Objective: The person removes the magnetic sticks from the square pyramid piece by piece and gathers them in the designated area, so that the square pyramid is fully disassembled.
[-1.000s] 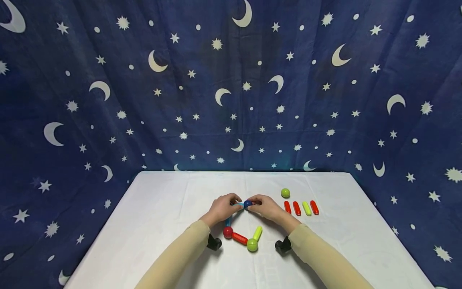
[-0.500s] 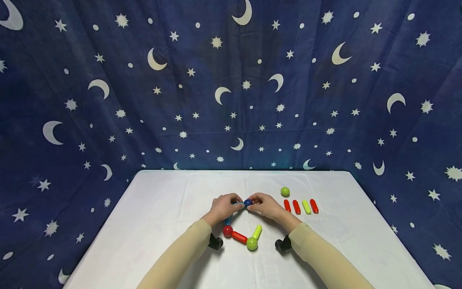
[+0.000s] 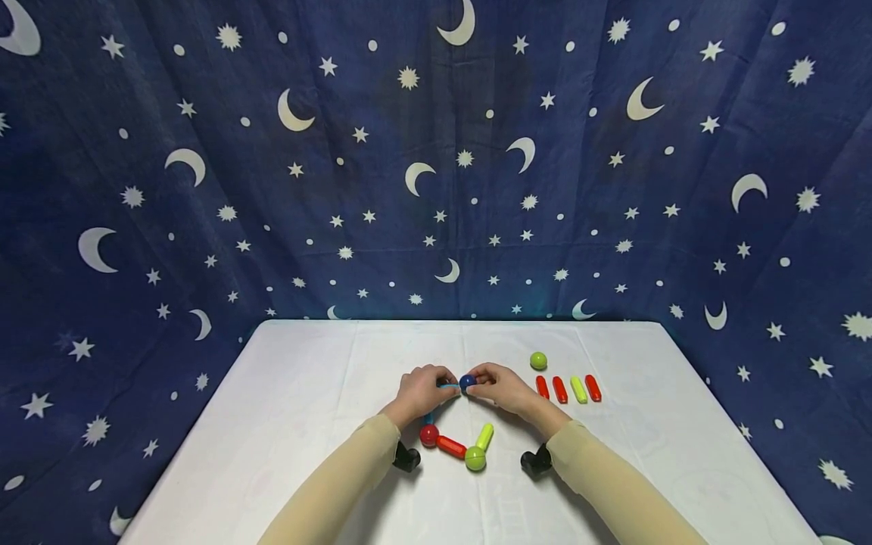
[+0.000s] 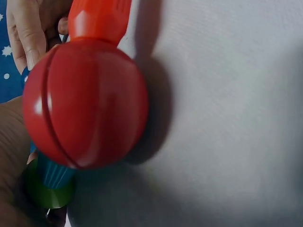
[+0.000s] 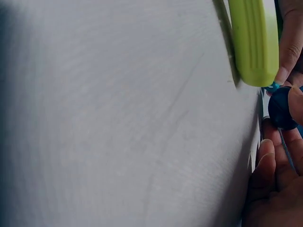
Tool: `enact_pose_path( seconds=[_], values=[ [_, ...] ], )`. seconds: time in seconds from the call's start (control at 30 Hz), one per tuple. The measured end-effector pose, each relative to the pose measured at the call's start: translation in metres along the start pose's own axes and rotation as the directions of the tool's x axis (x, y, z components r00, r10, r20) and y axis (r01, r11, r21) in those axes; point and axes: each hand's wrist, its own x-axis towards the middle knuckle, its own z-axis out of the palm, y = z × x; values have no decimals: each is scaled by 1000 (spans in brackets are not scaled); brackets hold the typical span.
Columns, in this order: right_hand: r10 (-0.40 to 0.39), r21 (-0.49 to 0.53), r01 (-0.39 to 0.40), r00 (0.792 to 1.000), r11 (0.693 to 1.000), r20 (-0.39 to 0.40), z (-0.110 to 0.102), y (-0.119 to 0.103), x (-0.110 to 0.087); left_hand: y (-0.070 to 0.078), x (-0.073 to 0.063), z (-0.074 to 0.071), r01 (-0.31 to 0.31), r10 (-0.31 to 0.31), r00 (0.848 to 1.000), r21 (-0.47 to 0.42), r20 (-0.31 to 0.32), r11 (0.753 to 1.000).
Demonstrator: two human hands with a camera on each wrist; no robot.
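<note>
The left hand (image 3: 421,390) pinches the light-blue stick (image 3: 450,386), and the right hand (image 3: 502,388) grasps the dark-blue ball (image 3: 467,384), which is at one o'clock from the red ball (image 3: 429,435). For good joining, it seems best to keep stick and ball in one line, to press gently, and not to drag the red stick (image 3: 451,446), at four o'clock from the red ball. Compared with half a second ago, both hands keep almost the same place.
</note>
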Motion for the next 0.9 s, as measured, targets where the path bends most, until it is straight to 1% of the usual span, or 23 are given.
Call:
enact_pose_path(
  seconds=[0.07, 0.13, 0.23, 0.3, 0.4, 0.47, 0.57, 0.67, 0.77, 0.9],
  values=[
    [-12, -6, 12, 1000, 1000, -5, 0, 0, 0, -2, -1, -1, 5, -5, 1000, 4, 5, 1000],
    [-6, -3, 6, 1000, 1000, -13, -1, -1, -2, -5, -2, -3, 13, -13, 1000, 2, 17, 1000],
    [-10, -4, 10, 999, 1000, -42, -11, -6, -8, -10, -7, -7, 23, -22, 999, -12, 34, 1000],
    [-25, -3, 25, 997, 1000, -75, -25, -9, -12, -13, -10, -11, 22, -21, 999, -27, 38, 999],
    [-70, -55, 63, 987, 997, -144, -53, -12, -15, -19, -15, -16, 10, -9, 1000, -38, 28, 999],
    [-80, -93, 62, 977, 994, -197, -75, -9, -15, -22, -17, -19, 6, -5, 1000, -48, 21, 999],
    [-62, -143, 24, 961, 989, -268, -103, -1, -17, -25, -19, -21, -4, 5, 1000, -55, 16, 998],
    [-29, -162, -24, 948, 987, -318, -123, 11, -18, -26, -19, -21, -12, 14, 1000, -63, 18, 998],
    [16, -193, -86, 941, 977, -338, -133, 21, -20, -26, -18, -19, -14, 15, 1000, -67, 16, 998],
    [108, -242, -195, 937, 950, -332, -139, 33, -21, -26, -18, -17, 0, 2, 1000, -72, 19, 997]
  ],
)
